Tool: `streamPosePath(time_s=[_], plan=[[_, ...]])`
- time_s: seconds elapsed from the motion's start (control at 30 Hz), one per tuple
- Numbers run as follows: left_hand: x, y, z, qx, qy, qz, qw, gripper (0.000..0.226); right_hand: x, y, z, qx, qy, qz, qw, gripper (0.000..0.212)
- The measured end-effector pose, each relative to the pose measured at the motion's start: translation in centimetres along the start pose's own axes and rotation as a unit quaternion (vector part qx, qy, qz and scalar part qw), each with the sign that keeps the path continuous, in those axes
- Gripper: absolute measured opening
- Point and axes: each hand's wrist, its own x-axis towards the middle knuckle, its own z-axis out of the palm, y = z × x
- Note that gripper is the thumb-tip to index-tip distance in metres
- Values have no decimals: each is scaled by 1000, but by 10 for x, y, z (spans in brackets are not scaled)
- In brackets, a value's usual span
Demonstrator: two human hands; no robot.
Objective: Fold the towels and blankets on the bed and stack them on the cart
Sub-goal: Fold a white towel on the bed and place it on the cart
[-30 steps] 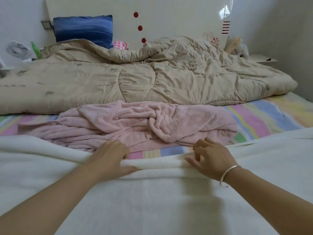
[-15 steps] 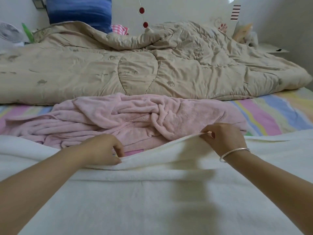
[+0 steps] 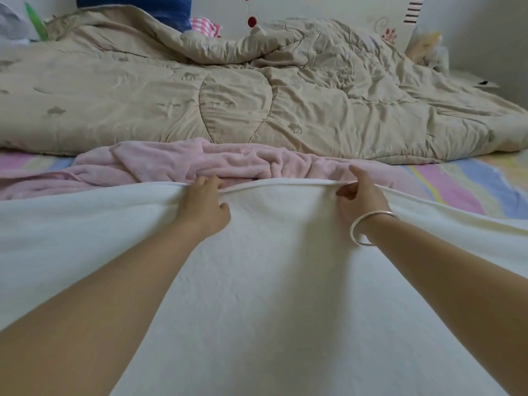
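Observation:
A large white blanket (image 3: 271, 281) covers the near half of the bed. My left hand (image 3: 204, 204) grips its far edge, fingers curled over the hem. My right hand (image 3: 360, 195), with a silver bangle on the wrist, pinches the same edge further right. The held edge is lifted a little and overlaps a crumpled pink towel (image 3: 177, 164) that lies just beyond it. Behind the towel a big beige quilt (image 3: 257, 101) lies rumpled across the bed.
A striped pastel sheet (image 3: 463, 184) shows at the right. A blue pillow (image 3: 137, 7) and a white headboard (image 3: 328, 10) stand at the back. A green object (image 3: 35, 22) sits at the far left. No cart is in view.
Both hands have carried the white blanket's edge away from me, up onto the near side of the pink towel. The camera has tilted down and moved closer.

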Motion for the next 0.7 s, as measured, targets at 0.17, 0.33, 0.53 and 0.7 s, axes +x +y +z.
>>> streamPosePath(time_s=[0.17,0.33,0.53,0.7], plan=[[-27,-9,20,-43,-31,43,998,67,-31,16,14,-53,-37,-80,995,85],[-56,-8,6,-47,-30,79,995,66,-71,15,20,-209,-94,-104,968,88],[-144,-64,-43,-116,92,71,986,49,-165,-42,54,-295,-68,-88,949,68],[-262,-199,-124,-87,175,-57,979,43,-302,-112,139,-240,-156,-214,934,49]])
